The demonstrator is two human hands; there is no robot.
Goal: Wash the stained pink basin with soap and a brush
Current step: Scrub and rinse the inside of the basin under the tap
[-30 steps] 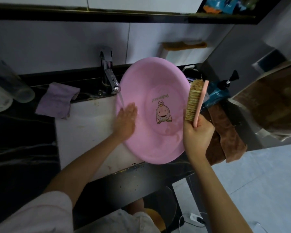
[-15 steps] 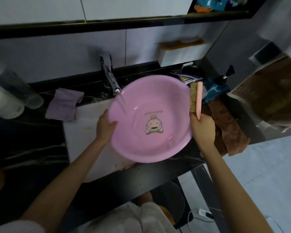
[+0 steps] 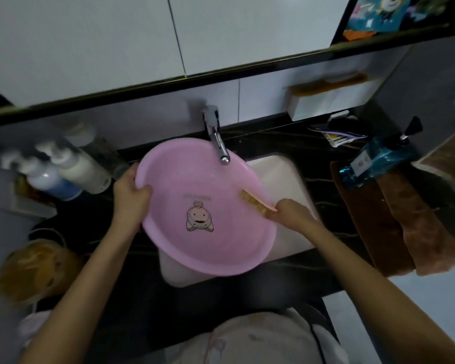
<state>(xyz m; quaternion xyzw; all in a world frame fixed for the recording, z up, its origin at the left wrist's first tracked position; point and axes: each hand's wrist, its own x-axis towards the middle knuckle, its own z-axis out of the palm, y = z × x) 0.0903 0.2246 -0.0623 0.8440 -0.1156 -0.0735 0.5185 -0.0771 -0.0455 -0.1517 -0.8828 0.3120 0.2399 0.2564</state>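
- Pink plastic, the basin (image 3: 168,174) sits tilted over the white sink (image 3: 281,179), its far inner wall just under the tap (image 3: 218,143) and its left side overhanging the dark counter (image 3: 334,214).
- The left hand (image 3: 130,198) grips the basin's left rim, fingers curled over the edge with the thumb inside.
- The right hand (image 3: 292,212) is closed round the handle of the brush (image 3: 254,202), whose bristles lie against the right inner wall.
- Likely slip: only one hand steadies the basin, so a hard scrub stroke on the opposite side could turn it or pull a wet rim out of that grip.
- Likely knock: the spout hangs close above the far wall, so lifting or tipping the basin further could strike it.
- Likely splash: with the basin tilted and partly past the sink's edge, water could run onto the counter or reach the brown towel (image 3: 405,224) on the right.
- No suds show, so scrubbing may not shift the stains without soap.
- Writing: a cartoon figure (image 3: 199,216) is printed on the basin floor, and the short line of text above it is too blurred to read.
- The blue pump bottle (image 3: 373,161) carries a pale label, illegible; the white pump bottles (image 3: 63,166) on the left show no readable brand.
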